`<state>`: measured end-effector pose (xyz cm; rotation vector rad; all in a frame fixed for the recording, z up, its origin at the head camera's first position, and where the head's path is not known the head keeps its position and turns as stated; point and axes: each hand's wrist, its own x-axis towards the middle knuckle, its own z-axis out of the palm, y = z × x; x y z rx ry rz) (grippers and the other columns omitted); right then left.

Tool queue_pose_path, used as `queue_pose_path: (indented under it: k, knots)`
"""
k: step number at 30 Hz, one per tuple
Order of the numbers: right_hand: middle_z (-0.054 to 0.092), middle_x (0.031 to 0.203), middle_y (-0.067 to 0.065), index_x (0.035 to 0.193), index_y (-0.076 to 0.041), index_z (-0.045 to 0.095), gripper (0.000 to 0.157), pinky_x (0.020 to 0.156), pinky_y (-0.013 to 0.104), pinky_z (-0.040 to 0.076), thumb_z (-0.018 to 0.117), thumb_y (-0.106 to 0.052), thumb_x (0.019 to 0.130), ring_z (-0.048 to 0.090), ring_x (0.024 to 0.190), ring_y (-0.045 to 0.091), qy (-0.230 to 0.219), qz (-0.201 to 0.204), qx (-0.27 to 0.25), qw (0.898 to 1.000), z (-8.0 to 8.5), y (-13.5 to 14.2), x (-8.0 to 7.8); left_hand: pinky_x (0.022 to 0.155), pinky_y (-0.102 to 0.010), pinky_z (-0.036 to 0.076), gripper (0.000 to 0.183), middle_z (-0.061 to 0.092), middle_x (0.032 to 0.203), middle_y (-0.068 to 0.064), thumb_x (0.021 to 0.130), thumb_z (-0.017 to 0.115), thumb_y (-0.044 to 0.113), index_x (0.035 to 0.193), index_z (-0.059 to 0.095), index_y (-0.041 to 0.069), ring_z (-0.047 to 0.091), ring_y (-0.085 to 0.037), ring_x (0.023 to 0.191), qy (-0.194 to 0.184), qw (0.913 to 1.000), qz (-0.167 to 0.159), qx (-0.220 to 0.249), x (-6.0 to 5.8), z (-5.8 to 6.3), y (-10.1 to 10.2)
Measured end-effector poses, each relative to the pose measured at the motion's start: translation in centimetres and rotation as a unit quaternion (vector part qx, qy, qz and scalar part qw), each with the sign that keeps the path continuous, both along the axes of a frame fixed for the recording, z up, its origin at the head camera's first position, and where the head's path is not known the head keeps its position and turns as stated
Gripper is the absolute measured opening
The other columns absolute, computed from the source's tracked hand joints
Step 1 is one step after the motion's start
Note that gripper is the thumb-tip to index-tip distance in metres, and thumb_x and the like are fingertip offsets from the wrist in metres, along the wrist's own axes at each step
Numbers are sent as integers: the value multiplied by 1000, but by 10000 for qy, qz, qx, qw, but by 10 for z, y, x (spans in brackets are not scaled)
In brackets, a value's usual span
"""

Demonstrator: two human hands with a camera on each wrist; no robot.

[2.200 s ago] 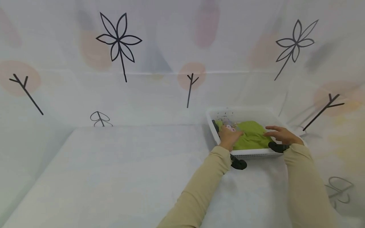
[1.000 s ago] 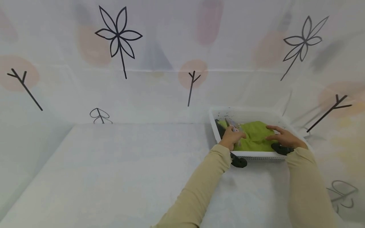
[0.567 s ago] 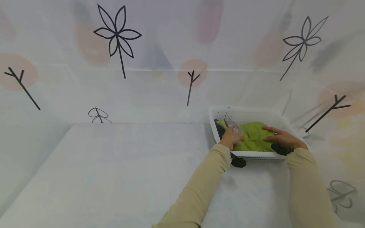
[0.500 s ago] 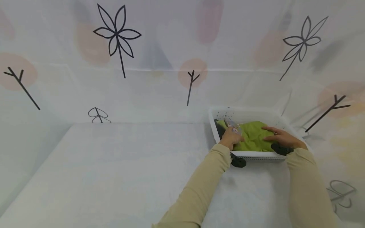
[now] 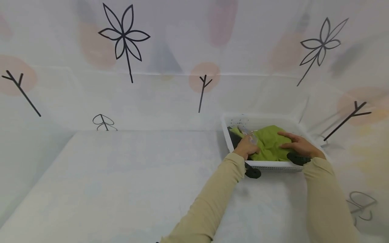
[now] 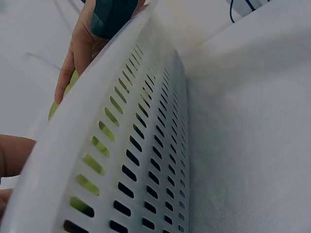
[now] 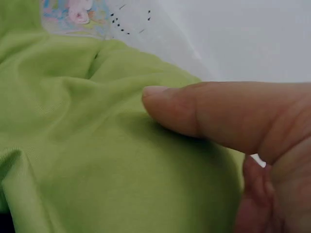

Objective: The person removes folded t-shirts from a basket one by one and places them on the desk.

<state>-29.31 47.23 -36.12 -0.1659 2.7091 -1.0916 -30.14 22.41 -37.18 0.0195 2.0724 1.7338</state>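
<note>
A lime-green cloth (image 5: 270, 145) with a printed patch (image 5: 253, 137) lies rumpled in a white plastic basket (image 5: 273, 163) at the far right of the table. My left hand (image 5: 246, 147) grips the cloth's left part, beside the print; most of its fingertips are hidden. On the right, my right hand (image 5: 301, 145) holds the cloth's other end. The right wrist view shows the thumb (image 7: 209, 111) on top of the green cloth (image 7: 112, 145), with curled fingers at its lower edge. The left wrist view mostly shows the slotted basket wall (image 6: 141, 126).
Dark material (image 5: 234, 137) lies along the basket's left inner side. A black wrist device (image 5: 253, 170) sits before the basket's front wall, another (image 5: 297, 158) over its rim. White patterned sheeting (image 5: 170, 98) rises behind and beside the white table surface (image 5: 121, 182).
My right hand has shifted slightly left onto the cloth, whose right part now bulges higher. My left hand's fingers have worked into the cloth, covering more of the print.
</note>
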Motion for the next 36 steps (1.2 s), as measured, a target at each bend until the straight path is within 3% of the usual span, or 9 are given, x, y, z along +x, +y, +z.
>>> queue_pose_path:
  k: [5,7,10,14,17,20,24,27,36]
  knots:
    - [9,155,30,154,-6,17,79,82,27,42,64,-30,95,28,127,39,-167,-297,-190,9992,9,-1,4,81,-33,47,74,53,131,-6,82,69,-6,147,42,17,53,-18,97,101,9989,47,466,3,3,-3]
    - [11,155,30,155,-8,18,79,79,31,43,64,-31,95,41,113,36,-175,-350,-179,9991,14,-1,5,75,-32,45,75,54,128,-6,82,68,-7,148,41,17,51,-16,90,158,9973,50,709,5,5,-5]
    - [13,154,31,155,-10,19,80,74,37,43,64,-35,94,40,100,30,-114,-426,-44,9990,21,-3,7,60,-30,42,75,60,107,-9,82,65,-10,148,40,16,47,-14,69,228,9932,42,1144,7,7,-9]
    - [9,155,29,156,-16,19,81,76,39,44,66,-37,93,32,116,35,-174,-617,-241,9977,28,-4,7,44,-27,29,76,54,72,-6,83,62,-11,150,38,17,29,-10,46,274,9876,6,1543,7,8,-11]
    - [11,156,26,155,-18,21,80,76,33,44,67,-37,92,33,115,30,-178,-772,-434,9959,32,-5,7,42,-25,27,79,51,69,-2,84,62,-8,152,33,19,26,-8,42,288,9870,-15,1584,6,9,-11]
    - [21,151,21,155,-19,25,78,72,26,45,68,-34,92,42,99,16,-91,-904,-599,9941,36,-6,9,43,-25,27,80,53,76,-2,84,63,-6,153,32,21,26,-8,43,301,9872,-49,1565,7,12,-11]
    - [49,125,0,153,-22,30,72,65,23,49,69,-25,92,53,79,4,-19,-1066,-1116,9880,42,-7,13,46,-25,29,81,56,111,-1,84,64,-6,153,31,22,27,-9,45,385,9846,-84,1701,7,17,-12]
    - [51,107,-12,153,-22,31,71,64,24,51,69,-21,92,56,74,3,30,-1149,-1398,9835,47,-8,15,49,-27,30,82,46,136,-2,84,64,-6,153,31,22,28,-9,46,482,9803,-82,1912,7,20,-12]
    - [19,149,18,155,-23,24,75,70,22,51,67,-23,94,56,84,0,165,-1244,-1467,9812,61,-18,22,54,-30,35,81,41,143,-6,82,65,-5,152,35,24,31,-9,49,774,9785,-60,1912,9,32,-19]
